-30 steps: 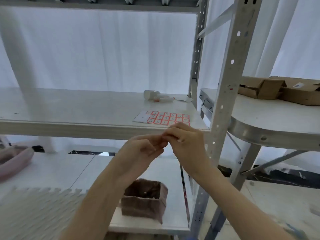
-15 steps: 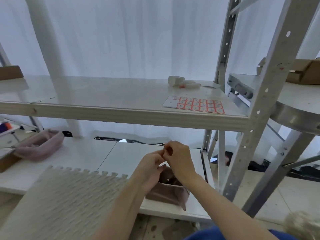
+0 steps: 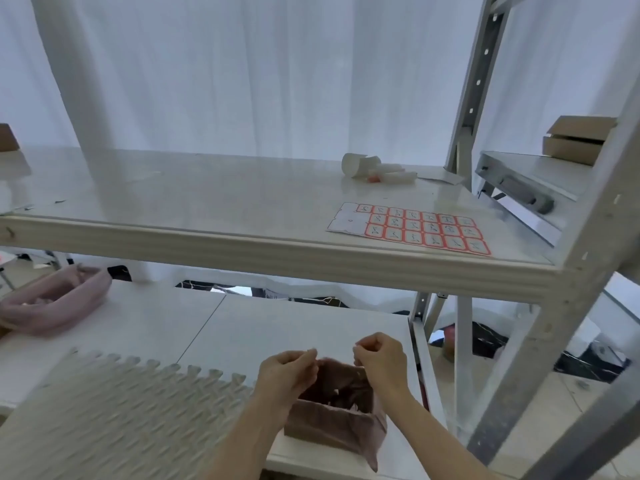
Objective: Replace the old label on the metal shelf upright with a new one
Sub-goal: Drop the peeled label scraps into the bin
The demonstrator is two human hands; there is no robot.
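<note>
My left hand [image 3: 289, 372] and right hand [image 3: 381, 355] hover apart over the small brown box [image 3: 337, 415], each with fingers curled and fingertips pinched together; I cannot tell whether either holds anything, since whatever sits between the fingertips is too small to make out. The box is open at the top and holds crumpled brownish scraps I can't identify. It stands on the lower white shelf [image 3: 263, 327], just beside the ridged foam mat [image 3: 114, 407] that covers that shelf's near left part. Farther from the box along the same shelf, at the left edge, lies a pink pouch [image 3: 55, 304] with something pale inside. Above the box, on the upper shelf board [image 3: 194, 199], lies the sheet of labels [image 3: 412, 228]: red-bordered stickers in rows with dark handwritten marks I cannot read, and a bare patch at the sheet's left end. Beyond the sheet lie a white cup on its side [image 3: 356, 165] and a few white tubes. The metal upright [image 3: 568, 271] rises to the right of the box, past the sheet; no label on it is clear to me. Behind the upright, cardboard boxes [image 3: 578, 140] sit on another shelf.
</note>
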